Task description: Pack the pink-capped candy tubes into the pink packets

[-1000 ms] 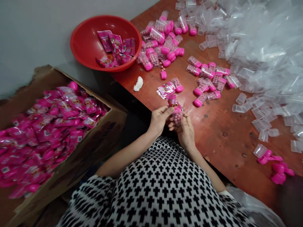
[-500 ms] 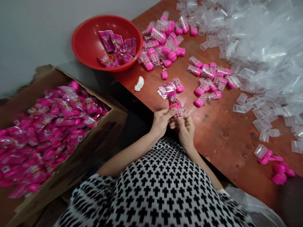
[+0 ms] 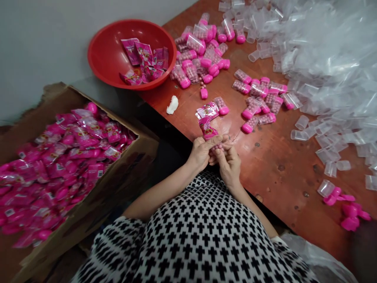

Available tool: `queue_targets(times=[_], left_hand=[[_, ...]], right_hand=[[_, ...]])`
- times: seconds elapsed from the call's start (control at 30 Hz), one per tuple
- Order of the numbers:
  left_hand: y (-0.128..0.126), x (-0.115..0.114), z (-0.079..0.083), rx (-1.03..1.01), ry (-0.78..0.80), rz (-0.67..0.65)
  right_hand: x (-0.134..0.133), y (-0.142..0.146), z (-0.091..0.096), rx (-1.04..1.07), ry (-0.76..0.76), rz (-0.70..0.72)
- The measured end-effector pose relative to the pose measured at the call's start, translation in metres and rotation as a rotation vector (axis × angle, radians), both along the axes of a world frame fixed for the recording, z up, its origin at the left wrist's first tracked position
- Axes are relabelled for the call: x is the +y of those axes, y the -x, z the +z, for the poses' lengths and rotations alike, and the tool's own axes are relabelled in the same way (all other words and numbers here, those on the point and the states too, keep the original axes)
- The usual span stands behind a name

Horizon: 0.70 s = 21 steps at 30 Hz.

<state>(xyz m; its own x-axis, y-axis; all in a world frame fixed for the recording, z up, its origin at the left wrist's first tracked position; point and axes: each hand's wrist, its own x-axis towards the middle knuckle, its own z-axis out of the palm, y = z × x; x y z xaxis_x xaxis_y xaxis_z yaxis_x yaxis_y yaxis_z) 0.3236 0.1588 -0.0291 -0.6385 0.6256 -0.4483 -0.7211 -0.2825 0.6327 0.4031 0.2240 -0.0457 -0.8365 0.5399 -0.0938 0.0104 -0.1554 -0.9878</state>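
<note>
The left hand (image 3: 201, 152) is closed, thumb stretched over the fingers, gripping the lower end of a pink packet (image 3: 206, 129) at the tabletop (image 3: 250, 161) edge. The right hand (image 3: 231, 165) meets it, fingers curled and thumb pressed to the same end, where beads (image 3: 217, 147) peep out between the fingertips. Half a second ago the packet rose straighter and more beads showed; now it leans to the left hand's side — the left thumb has slid across toward the right hand. Just beyond the packet lie flat packets (image 3: 208, 110) and a tube (image 3: 221, 105) — unmoved, like the bowl (image 3: 103, 53) beyond the left hand and the cups (image 3: 326, 59) far beyond the right.
</note>
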Motion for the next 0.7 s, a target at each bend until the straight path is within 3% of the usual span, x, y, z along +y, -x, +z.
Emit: queue_targets(times=[0.1,0.27,0.37,0.5,0.7], left_hand=[[-0.007,0.002,-0.003,0.059,0.017,0.009],[-0.017,0.003,-0.01,0.214,0.057,0.019],[-0.018,0.002,-0.009,0.265,0.009,0.033],[-0.016,0.001,-0.005,0.2,-0.075,0.092],[-0.014,0.004,-0.012,0.227,0.134,0.15]], right_hand=[[-0.001,0.0,-0.001,0.003,0.013,-0.052],[0.003,0.007,0.001,0.004,0.377,-0.046],[0.01,0.009,0.005,-0.03,0.489,-0.047],[0.012,0.008,0.006,-0.04,0.5,-0.043],[0.003,0.007,-0.001,0.005,0.393,-0.14]])
